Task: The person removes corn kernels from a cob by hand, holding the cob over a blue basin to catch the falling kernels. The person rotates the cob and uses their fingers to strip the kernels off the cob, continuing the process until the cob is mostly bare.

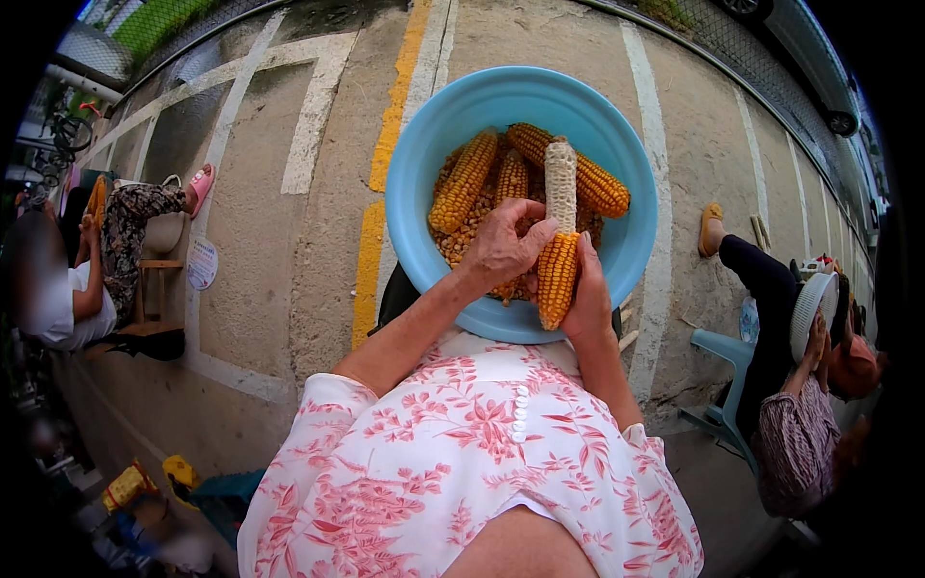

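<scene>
My right hand (589, 289) grips the lower part of a half-shelled corn cob (559, 271). Its upper half is bare and pale, while yellow-orange kernels still cover the lower half. My left hand (509, 242) presses thumb and curled fingers against the cob where the kernels begin; whether it also grips the cob is unclear. Both hands are over a light blue plastic basin (520, 87) in front of my body. Inside the basin, loose corn kernels (452, 246) lie under several unshelled cobs, among them one at the left (466, 180) and one at the upper right (603, 188).
To the left sits a person (87, 289) in pink slippers (202, 189). Another person (798, 426) at the right holds a white basket (813, 314) beside a blue plastic stool (730, 361). Bare cobs (627, 336) lie by the basin. Painted lines (654, 217) cross the concrete.
</scene>
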`<state>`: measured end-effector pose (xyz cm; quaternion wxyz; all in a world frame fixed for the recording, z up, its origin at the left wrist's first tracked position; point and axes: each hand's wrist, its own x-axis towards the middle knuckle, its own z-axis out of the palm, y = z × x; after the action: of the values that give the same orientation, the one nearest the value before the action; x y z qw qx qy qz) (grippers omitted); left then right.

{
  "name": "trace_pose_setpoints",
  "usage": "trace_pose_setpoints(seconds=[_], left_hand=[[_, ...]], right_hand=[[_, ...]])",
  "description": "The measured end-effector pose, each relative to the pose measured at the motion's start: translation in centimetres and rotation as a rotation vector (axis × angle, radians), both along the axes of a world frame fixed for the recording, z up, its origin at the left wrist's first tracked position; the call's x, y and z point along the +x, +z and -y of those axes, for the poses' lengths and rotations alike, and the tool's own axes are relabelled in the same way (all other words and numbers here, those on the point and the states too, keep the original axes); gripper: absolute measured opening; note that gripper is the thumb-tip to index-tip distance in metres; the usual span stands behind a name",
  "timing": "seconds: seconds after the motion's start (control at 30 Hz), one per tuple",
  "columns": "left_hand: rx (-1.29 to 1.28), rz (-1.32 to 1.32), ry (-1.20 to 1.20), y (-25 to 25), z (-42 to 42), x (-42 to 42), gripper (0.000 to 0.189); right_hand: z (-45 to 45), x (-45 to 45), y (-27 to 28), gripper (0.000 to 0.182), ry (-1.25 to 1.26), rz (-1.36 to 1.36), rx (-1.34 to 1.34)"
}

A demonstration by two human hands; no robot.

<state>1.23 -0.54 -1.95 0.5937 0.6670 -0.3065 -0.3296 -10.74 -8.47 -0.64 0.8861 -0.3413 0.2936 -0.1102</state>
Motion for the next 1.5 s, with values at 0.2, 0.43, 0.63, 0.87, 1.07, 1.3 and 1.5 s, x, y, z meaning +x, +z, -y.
trace_pose_setpoints(seconds=[0.2,0.43,0.63,0.87,1.07,1.3,1.5], left_hand=[[0.059,-0.178,-0.113,1.2,-0.3,0.0,0.048],[-0.073,-0.479,-0.176,0.7,0.1,-0.5,0.048],[-0.054,-0.204,-0.007,-0.5,0.3,-1.4,0.045],[-0.126,-0.561,-0.001,-0.6,0.9,-1.2,0.034],[-0.132,-0.728,-0.114,-0.2,0.4,0.0,0.034],[-0.097,-0.247,-0.095,0.6,0.5,-1.2,0.040],[-0.149,-0.281,-0.027,-0.9,0.8,-1.8,0.033]], right_hand=[[-0.2,0.3,0.4,0.039,0.005,-0.082,-0.019],[-0.3,0.2,0.3,0.036,0.029,-0.066,-0.041],[-0.2,0.0,-0.2,0.038,0.110,-0.062,-0.092],[-0.2,0.3,-0.4,0.041,0.078,-0.090,-0.026],[0.1,0.3,-0.3,0.041,0.078,-0.048,0.027],[-0.1,0.2,-0.2,0.039,0.059,-0.073,-0.014],[-0.3,0.2,-0.5,0.039,0.058,-0.086,-0.040]])
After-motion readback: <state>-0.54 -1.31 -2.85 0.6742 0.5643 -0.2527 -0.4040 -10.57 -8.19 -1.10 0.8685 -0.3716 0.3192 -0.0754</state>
